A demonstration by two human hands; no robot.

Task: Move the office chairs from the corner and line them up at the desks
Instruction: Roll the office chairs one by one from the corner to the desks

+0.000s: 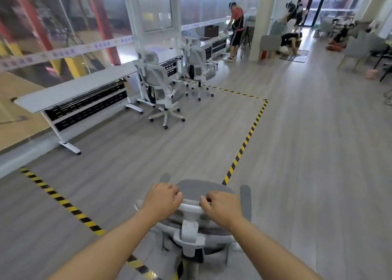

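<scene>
Item: chair in transit (199, 214). Grey seat, white frame, on wheels, directly in front of me on the floor, straddling the striped floor tape (244, 144). My left hand (164, 197) and right hand (221, 205) both grip the white top bar of its back, fingers curled over the rail, one hand on either side of the centre post.

Item: near worktop (70, 93). Long, white, along the glass wall to my left. No chair in front of it.

Item: second worktop (167, 54), further along. One placed chair (159, 84) stands just beside it, back toward me.

Item: third worktop (214, 39), beyond. Another placed chair (198, 61) stands at it, with a further chair behind, too blurred to sort out.

Progress, by my reckoning: two chairs look set at the far worktops; the one I hold is not yet placed and, I judge, belongs at the near worktop. The corner is out of view, so I cannot tell how many remain.
</scene>
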